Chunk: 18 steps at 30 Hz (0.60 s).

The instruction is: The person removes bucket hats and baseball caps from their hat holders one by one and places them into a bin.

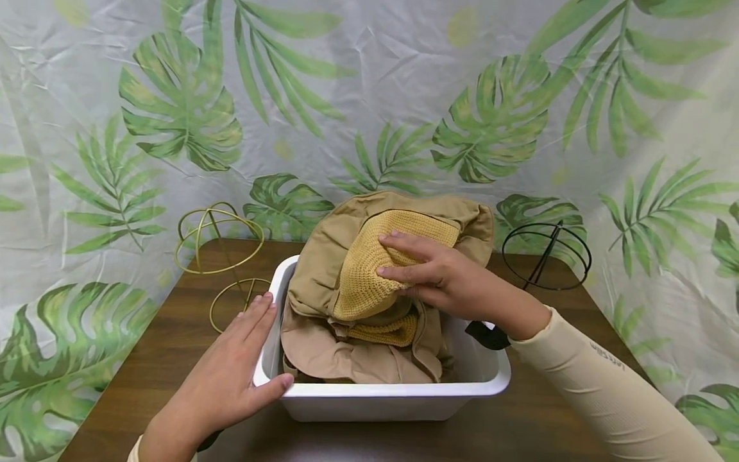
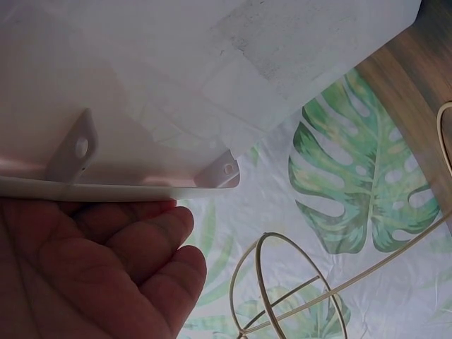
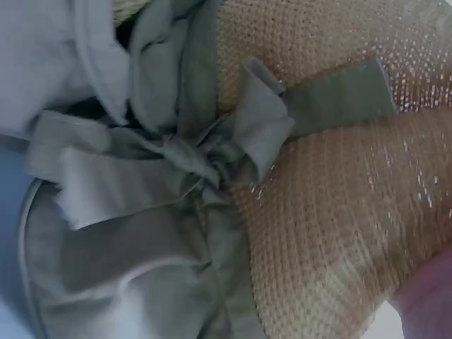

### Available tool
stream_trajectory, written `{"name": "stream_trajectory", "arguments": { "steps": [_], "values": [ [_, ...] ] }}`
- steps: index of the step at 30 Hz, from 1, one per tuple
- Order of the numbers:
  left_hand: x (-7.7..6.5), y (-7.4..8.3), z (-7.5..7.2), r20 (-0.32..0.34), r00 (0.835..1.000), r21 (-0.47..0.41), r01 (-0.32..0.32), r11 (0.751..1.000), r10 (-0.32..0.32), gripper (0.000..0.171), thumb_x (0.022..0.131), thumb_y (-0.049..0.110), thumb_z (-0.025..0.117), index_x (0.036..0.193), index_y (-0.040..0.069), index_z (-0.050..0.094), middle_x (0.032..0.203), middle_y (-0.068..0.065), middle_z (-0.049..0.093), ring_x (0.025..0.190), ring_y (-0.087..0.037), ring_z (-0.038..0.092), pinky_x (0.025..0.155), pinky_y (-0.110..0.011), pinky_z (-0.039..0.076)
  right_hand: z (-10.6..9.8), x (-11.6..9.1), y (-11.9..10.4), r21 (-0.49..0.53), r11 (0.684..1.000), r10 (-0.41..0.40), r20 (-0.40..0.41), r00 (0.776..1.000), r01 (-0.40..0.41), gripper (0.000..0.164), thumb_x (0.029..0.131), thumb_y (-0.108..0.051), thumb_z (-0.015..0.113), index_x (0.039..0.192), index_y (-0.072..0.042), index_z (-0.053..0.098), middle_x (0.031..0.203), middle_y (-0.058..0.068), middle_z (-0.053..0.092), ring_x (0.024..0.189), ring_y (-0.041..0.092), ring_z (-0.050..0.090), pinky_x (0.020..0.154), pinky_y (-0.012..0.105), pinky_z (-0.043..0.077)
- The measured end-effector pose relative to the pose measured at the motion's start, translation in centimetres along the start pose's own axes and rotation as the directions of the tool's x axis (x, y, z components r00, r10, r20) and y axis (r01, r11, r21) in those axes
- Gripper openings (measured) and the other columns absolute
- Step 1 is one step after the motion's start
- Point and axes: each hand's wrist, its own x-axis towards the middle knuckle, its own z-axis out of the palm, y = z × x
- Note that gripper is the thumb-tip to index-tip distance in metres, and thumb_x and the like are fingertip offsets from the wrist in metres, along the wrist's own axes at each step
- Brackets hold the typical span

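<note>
A sun hat with a yellow woven crown [image 1: 369, 276] and a wide khaki fabric brim [image 1: 312, 276] leans tilted in a white plastic basin [image 1: 381, 390]. My right hand [image 1: 444, 276] lies over the crown, its fingers extended against the weave; its thumb is hidden. A tied fabric bow [image 3: 212, 159] shows at the crown's base in the right wrist view. Beneath this hat is another hat with a pinkish-beige brim [image 1: 358, 359]. My left hand [image 1: 225, 366] rests at the basin's left side, fingers extended along the outside and thumb by the front rim.
On the wooden table [image 1: 150, 340], a gold wire stand [image 1: 219, 271] is at the left behind my left hand. A black wire stand [image 1: 545, 256] is at the right, beyond my right wrist. A leaf-print cloth [image 1: 369, 83] hangs behind the table.
</note>
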Motion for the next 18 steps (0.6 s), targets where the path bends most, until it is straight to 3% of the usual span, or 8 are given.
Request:
{"name": "stream_trajectory", "arguments": {
  "steps": [5,9,18],
  "values": [
    [0.0,-0.1,0.0,-0.002,1.0,-0.002,-0.005,1.0,0.005,0.092,0.084,0.052,0.068,0.144,-0.013,0.04,0.154,-0.025,0.035,0.142,-0.04,0.033,0.119,-0.027,0.007,0.1,-0.3,0.0,0.029,0.998,0.054,0.102,0.993,-0.058,0.051,0.089,-0.007,0.072,0.138,-0.019,0.062,0.155,0.019,0.036,0.145,0.045,0.021,0.114,0.059,0.025],
    [0.1,-0.1,0.1,-0.005,1.0,-0.009,-0.006,1.0,0.006,0.091,0.084,0.051,0.069,0.144,-0.013,0.041,0.154,-0.025,0.035,0.142,-0.041,0.033,0.118,-0.023,0.003,0.2,-0.4,-0.4,-0.02,0.996,0.087,0.204,0.975,-0.085,0.048,0.091,-0.012,0.071,0.138,-0.018,0.062,0.159,0.018,0.03,0.146,0.046,0.018,0.113,0.06,0.026],
    [0.2,-0.1,0.1,-0.013,1.0,-0.014,-0.013,1.0,0.013,0.091,0.084,0.051,0.068,0.143,-0.014,0.041,0.153,-0.026,0.036,0.141,-0.042,0.034,0.118,-0.022,0.002,1.9,-0.6,-0.6,-0.125,0.984,0.17,0.467,0.868,-0.125,0.044,0.097,-0.017,0.066,0.14,-0.021,0.06,0.157,0.022,0.031,0.14,0.049,0.029,0.109,0.056,0.035]
  ]
}}
